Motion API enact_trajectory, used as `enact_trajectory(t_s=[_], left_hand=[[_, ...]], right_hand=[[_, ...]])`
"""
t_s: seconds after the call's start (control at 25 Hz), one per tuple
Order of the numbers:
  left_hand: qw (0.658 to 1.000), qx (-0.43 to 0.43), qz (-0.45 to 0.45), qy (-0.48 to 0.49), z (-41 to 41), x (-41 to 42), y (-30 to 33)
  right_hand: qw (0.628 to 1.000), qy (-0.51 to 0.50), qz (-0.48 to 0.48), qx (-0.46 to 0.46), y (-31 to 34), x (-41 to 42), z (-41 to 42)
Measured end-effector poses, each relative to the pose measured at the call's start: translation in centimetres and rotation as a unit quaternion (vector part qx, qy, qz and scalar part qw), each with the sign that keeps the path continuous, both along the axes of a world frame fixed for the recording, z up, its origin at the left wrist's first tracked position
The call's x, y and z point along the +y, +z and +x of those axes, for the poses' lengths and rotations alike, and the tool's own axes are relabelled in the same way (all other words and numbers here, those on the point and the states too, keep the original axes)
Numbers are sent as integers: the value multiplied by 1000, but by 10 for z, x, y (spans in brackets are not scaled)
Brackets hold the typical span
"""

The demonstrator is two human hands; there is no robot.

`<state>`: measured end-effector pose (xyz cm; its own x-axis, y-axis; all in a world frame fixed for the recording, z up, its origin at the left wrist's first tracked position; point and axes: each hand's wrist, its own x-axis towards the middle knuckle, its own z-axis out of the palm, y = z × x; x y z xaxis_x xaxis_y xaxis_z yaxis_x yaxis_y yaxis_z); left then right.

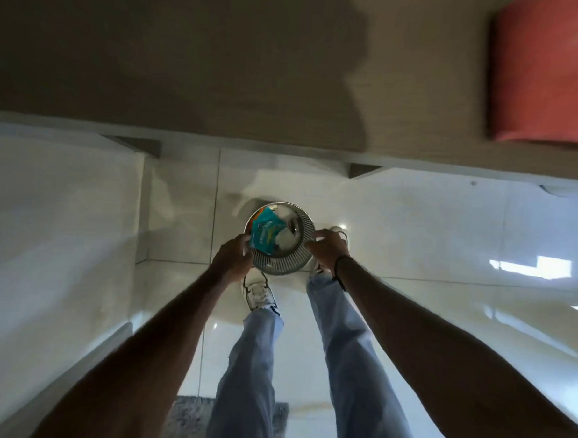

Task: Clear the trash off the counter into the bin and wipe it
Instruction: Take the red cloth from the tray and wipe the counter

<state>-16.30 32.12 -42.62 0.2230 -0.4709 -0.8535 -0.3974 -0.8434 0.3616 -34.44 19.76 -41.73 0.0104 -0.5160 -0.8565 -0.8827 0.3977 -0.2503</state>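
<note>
I look straight down at a round grey slatted bin [280, 266] on the floor between my feet. A teal packet [265, 234] and white crumpled trash [285, 237] lie inside it. My left hand [231, 254] grips the bin's left rim, fingers by the teal packet. On the right rim my right hand [326, 248] holds on as well. The wooden counter [188, 65] fills the top of the view, its front edge above the bin.
A red cloth-like object [545, 71] lies on the counter at the top right. Glossy white floor tiles [413, 224] surround the bin. My legs in light jeans and a white shoe [256, 292] stand just behind it. A grey mat [186, 419] lies at the bottom.
</note>
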Motion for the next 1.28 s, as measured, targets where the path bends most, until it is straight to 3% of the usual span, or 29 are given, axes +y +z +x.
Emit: enact_trajectory(t_s=[0.32,0.52,0.76,0.96,1.28], left_hand=[[972,-2,-232,-42,0,-21,265],[945,14,-327,-26,-11,-86,359],[936,-43,-346,-35,-42,-188,383],[948,-73,-308,-32,-93,-258,374],[938,-61,-341,9,-150,-411,372]], right_hand=[[989,-79,-52,-117,252,-10,-9],[969,-105,-137,-174,341,-42,-35],[916,-207,-325,-113,374,-110,-62],[954,-111,-273,-52,355,-169,-75],[931,-146,-306,-137,354,-313,-122]])
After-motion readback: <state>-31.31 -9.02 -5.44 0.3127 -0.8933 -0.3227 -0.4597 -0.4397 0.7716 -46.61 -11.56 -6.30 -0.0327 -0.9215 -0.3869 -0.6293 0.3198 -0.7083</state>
